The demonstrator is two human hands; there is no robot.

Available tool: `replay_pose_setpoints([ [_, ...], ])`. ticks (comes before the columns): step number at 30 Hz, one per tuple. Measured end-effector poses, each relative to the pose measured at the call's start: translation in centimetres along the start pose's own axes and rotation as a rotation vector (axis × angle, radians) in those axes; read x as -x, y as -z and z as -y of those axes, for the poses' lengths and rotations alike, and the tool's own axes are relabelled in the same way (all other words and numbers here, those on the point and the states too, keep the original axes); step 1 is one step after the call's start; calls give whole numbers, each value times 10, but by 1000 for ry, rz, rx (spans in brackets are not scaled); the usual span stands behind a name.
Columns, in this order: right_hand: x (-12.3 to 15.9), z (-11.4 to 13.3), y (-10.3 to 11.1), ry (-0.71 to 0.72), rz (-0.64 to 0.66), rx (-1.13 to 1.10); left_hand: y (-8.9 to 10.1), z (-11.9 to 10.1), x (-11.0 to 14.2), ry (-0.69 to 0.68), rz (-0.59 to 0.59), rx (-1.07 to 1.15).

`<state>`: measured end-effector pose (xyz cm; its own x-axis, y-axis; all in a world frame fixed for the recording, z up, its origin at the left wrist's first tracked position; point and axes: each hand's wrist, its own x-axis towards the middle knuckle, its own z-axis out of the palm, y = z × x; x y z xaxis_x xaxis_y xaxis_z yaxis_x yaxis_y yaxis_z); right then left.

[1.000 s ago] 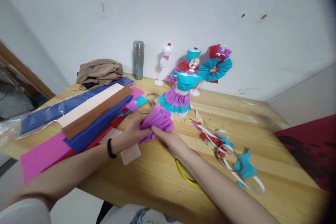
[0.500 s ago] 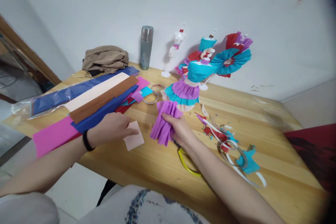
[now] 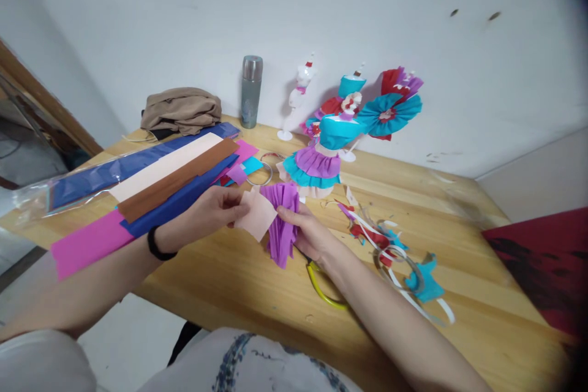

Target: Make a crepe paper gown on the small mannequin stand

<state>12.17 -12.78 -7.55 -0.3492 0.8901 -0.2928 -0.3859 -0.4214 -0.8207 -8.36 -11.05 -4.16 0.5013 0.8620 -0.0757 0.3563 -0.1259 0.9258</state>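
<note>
Between thumb and fingers my left hand (image 3: 223,207) pinches a small pale pink piece of crepe paper (image 3: 258,215). My right hand (image 3: 309,229) is closed on a pleated bundle of purple crepe paper (image 3: 282,226). The pale piece overlaps the purple bundle's left edge, close to my right thumb. Yellow-handled scissors (image 3: 324,290) lie on the table under my right wrist, their blades partly hidden. Just behind my hands stands a small dress form (image 3: 337,131) with a turquoise top and a ruffled purple and turquoise skirt.
Coloured paper strips (image 3: 177,180) and a plastic-wrapped blue pack (image 3: 96,180) lie at left. A thermos (image 3: 252,92), brown cloth (image 3: 181,110), a bare white form (image 3: 301,82) and a turquoise paper flower (image 3: 386,113) stand behind. Paper scraps and a tape roll (image 3: 402,266) lie at right.
My left hand has lifted the pale pink paper off the table and moved it right, against the purple paper. The right hand keeps its hold, the bundle turned more upright.
</note>
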Motion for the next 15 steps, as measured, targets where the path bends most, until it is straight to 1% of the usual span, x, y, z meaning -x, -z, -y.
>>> replay_pose_setpoints([
  [2,1,-1,-2,-22,41,-19,-12,10,-2,2,9,45],
  [5,1,-4,-2,-28,59,7,-26,26,-3,0,27,203],
  [8,-1,-9,2,-36,70,40,-32,34,-1,20,-13,335],
  [10,-3,-13,4,-47,77,60,-34,35,0,14,-23,366],
  [12,-5,-17,6,-75,74,59,-33,33,1,-15,39,323],
  [14,-7,-20,5,-103,32,34,-28,29,3,-40,103,189],
  [15,-8,-20,5,-114,-2,21,-23,26,3,-45,85,84],
])
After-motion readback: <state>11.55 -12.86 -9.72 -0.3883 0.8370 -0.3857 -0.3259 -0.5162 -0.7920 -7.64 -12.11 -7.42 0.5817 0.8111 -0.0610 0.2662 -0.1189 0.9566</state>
